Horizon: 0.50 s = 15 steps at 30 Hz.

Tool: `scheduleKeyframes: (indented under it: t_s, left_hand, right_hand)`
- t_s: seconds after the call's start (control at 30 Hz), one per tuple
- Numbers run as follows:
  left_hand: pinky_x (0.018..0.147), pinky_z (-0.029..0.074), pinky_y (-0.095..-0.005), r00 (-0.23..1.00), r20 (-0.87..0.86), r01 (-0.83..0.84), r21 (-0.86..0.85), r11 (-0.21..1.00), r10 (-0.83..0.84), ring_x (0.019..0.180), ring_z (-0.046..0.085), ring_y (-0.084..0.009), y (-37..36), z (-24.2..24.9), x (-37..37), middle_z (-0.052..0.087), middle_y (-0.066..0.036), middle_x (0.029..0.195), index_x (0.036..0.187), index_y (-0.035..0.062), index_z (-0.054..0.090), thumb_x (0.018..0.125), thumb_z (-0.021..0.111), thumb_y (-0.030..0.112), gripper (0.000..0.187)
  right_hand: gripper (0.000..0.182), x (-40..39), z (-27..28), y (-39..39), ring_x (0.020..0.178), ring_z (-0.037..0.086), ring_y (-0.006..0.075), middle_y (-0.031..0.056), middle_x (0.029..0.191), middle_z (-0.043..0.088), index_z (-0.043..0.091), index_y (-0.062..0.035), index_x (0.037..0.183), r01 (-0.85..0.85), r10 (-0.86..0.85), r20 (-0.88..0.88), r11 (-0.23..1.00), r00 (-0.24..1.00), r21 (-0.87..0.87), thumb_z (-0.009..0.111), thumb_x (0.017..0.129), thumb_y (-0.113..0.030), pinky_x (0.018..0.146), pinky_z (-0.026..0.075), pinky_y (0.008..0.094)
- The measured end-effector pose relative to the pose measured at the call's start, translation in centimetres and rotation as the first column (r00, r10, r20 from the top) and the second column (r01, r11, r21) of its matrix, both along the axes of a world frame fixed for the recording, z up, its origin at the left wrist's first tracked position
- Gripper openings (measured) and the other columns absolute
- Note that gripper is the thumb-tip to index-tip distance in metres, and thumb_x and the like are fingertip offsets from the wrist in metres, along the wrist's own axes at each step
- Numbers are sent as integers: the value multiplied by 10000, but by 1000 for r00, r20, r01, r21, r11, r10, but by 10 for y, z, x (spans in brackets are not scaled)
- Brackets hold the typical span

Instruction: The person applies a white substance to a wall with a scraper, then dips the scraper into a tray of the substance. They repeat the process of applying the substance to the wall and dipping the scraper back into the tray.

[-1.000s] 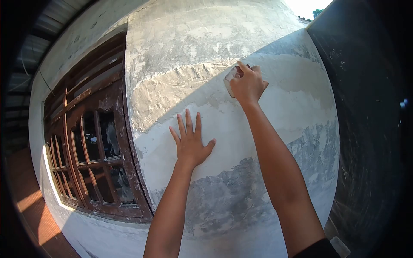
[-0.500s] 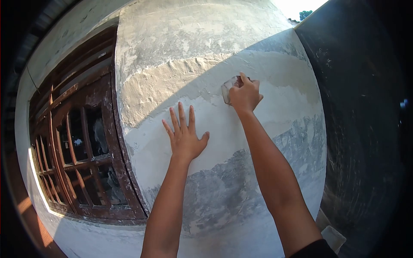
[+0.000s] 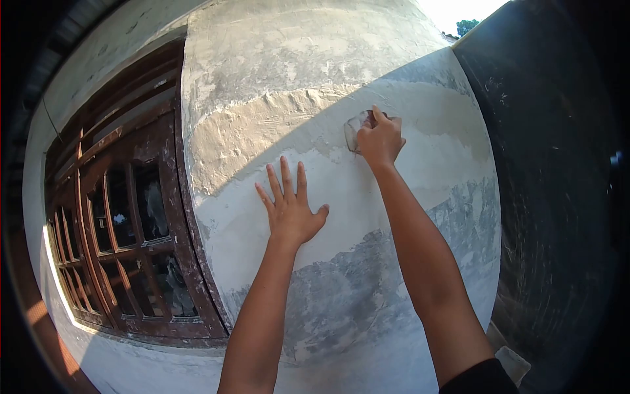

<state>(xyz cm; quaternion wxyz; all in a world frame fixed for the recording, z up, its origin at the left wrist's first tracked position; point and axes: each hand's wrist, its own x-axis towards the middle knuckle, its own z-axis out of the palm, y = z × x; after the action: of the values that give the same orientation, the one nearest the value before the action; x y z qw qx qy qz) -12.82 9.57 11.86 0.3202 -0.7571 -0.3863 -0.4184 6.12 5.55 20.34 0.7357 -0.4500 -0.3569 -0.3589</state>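
Note:
My right hand [image 3: 382, 140] grips a flat, pale scraper [image 3: 354, 130] with a dark reddish handle, its blade against the wall. Around it the wall [image 3: 256, 223] carries smooth whitish plaster, with rough, ridged plaster at the upper left and bare grey patches lower down. To the left and a little lower, my left hand [image 3: 293, 213] lies against the white plaster with its fingers spread, holding nothing.
A brown wooden window [image 3: 134, 246] with glass panes fills the left side. A dark surface [image 3: 558, 177] stands along the right. At the lower right is a pale block-like object [image 3: 513, 365]. Sunlight falls across the upper wall.
The view has shifted slightly, so the wall and window sit a little further right. My right hand and the scraper appear slightly right, and the left hand stays spread on the wall.

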Motion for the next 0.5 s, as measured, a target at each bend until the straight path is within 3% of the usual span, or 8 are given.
scheduleKeyframes:
  t_s: [0.03, 0.1, 0.17, 0.23, 0.3, 0.37, 0.43, 0.5]
  left_hand:
    - [1083, -99, -662, 1000, 2, -5, 0, 1000, 5, 1430, -191, -418, -1, 0, -1, -119, -194, 1579, 1537, 104, 41, 805, 616, 529, 1023]
    - [1081, -104, -663, 1000, 0, 3, -13, 1000, -3, 1429, -198, -417, -2, 1, 0, -131, -192, 1578, 1537, 105, 36, 802, 619, 533, 1030]
    - [1081, -108, -661, 1000, -3, -10, -20, 1000, 10, 1427, -203, -416, -2, 3, 1, -139, -192, 1576, 1537, 105, 33, 802, 619, 533, 1033]
    - [1081, -111, -659, 1000, -12, -28, -36, 999, 28, 1426, -207, -416, -1, 0, 1, -146, -193, 1575, 1537, 105, 30, 801, 620, 534, 1036]
    - [1082, -113, -657, 1000, -7, -5, -18, 1000, 5, 1424, -211, -418, 0, 1, 1, -148, -197, 1574, 1536, 103, 22, 803, 618, 534, 1038]
    - [1084, -112, -655, 1000, -16, -25, -34, 999, 24, 1423, -212, -419, -4, 2, 0, -147, -198, 1573, 1535, 102, 20, 806, 616, 536, 1037]
    - [1087, -110, -652, 999, -16, -37, -52, 998, 36, 1422, -214, -420, -6, 3, 2, -146, -200, 1573, 1535, 102, 17, 808, 614, 537, 1037]
    - [1090, -109, -648, 998, -23, -55, -44, 998, 54, 1422, -215, -419, -4, 3, 2, -142, -201, 1574, 1535, 104, 9, 812, 608, 545, 1037]
  right_hand:
    - [439, 4, 4, -4, 935, 610, 236, 100, 1087, 552, 630, -183, 1256, 32, -29, -171, 999, 985, 14, 632, 817, -160, 932, 384, 405]
    - [439, 5, 6, -1, 909, 616, 224, 90, 1092, 556, 633, -193, 1257, -11, 22, -199, 998, 980, 56, 626, 819, -177, 931, 381, 410]
    - [414, -5, 6, 13, 853, 611, 200, 65, 1080, 549, 647, -175, 1237, -101, 97, 128, 995, 987, 20, 607, 825, -169, 889, 365, 396]
    - [413, -13, 1, -1, 889, 611, 194, 68, 1093, 547, 654, -174, 1227, -16, 29, 130, 994, 991, -105, 606, 817, -168, 913, 358, 387]
    - [435, -7, 7, -8, 986, 602, 199, 83, 1124, 555, 650, -203, 1237, -44, 32, -217, 998, 976, -50, 616, 803, -182, 969, 350, 386]
    - [443, -4, 5, 0, 1010, 590, 192, 84, 1126, 556, 647, -205, 1241, -65, 68, -186, 998, 980, 26, 616, 800, -178, 960, 350, 391]
    - [432, -14, 2, 3, 964, 592, 189, 66, 1092, 543, 648, -196, 1238, -49, 53, 115, 998, 992, -33, 605, 810, -154, 906, 356, 383]
    - [433, -10, 0, -1, 974, 594, 194, 67, 1094, 542, 648, -200, 1237, 45, -35, 73, 990, 997, -135, 603, 810, -144, 910, 359, 387]
